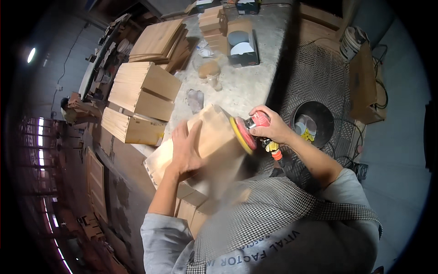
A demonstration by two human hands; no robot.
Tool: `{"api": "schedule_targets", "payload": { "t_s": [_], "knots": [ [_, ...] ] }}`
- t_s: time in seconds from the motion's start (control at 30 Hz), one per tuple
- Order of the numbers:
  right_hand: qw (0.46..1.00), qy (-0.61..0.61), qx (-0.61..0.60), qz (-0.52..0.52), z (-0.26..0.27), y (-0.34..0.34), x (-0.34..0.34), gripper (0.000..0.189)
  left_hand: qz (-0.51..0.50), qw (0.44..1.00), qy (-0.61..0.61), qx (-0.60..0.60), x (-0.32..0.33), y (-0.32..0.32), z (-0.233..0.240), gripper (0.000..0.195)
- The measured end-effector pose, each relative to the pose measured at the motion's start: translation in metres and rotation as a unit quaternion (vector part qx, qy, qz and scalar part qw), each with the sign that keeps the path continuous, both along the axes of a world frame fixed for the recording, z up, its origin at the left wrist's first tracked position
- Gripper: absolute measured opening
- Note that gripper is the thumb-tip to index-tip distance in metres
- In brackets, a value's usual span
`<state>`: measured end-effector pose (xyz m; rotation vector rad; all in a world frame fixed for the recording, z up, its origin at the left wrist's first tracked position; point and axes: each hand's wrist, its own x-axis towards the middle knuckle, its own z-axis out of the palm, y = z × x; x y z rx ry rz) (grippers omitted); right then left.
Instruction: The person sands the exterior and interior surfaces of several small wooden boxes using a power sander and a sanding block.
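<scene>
My left hand (186,149) steadies a pale wooden drawer box (215,128), thumb and fingers spread over its upper face. Corner joints show along the box's left end. In my right hand (273,125) is a red air-powered orbital sander (260,119). Its yellow-edged pad (241,135) is tilted on edge beside the right end of the box; I cannot tell whether they touch. An orange and yellow hose fitting (274,150) hangs below the sander. A blurred patch hides part of the box's near side.
Stacked drawer boxes (145,92) and wooden panels (157,39) stand left on the worktable (253,89). Beyond are an open carton of sanding discs (243,48) and a grey abrasive piece (195,100). A black bucket (313,123) stands at right. Another person (70,109) is far left.
</scene>
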<state>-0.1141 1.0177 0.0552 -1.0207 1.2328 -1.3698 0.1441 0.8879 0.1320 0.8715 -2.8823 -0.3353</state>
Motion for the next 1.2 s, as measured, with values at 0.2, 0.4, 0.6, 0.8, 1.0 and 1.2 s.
{"api": "schedule_targets", "payload": {
  "t_s": [0.2,0.4,0.6,0.8,1.0,1.2],
  "knots": [
    [0.996,-0.048,0.072,-0.013,0.008,-0.029,-0.022,0.040,-0.091,0.996,0.001,0.015,-0.013,0.028,-0.005,0.093],
    [0.972,-0.096,0.211,0.033,-0.091,-0.041,-0.024,0.037,-0.101,0.994,0.021,0.035,-0.010,0.024,-0.011,0.092],
    [0.941,-0.185,0.282,-0.027,-0.140,0.010,-0.002,0.033,-0.086,0.996,0.038,-0.005,-0.015,0.024,-0.008,0.083],
    [0.986,-0.009,0.154,-0.060,-0.082,0.006,-0.004,0.040,-0.086,0.995,0.045,0.007,-0.021,0.011,-0.011,0.089],
    [0.996,0.043,-0.031,-0.074,-0.010,0.005,-0.001,0.051,-0.070,0.997,0.008,0.017,-0.015,0.013,-0.004,0.091],
    [0.963,-0.136,0.188,-0.135,-0.092,0.060,0.027,0.028,-0.046,0.998,-0.038,-0.023,-0.020,0.024,0.000,0.096]
  ]
}}
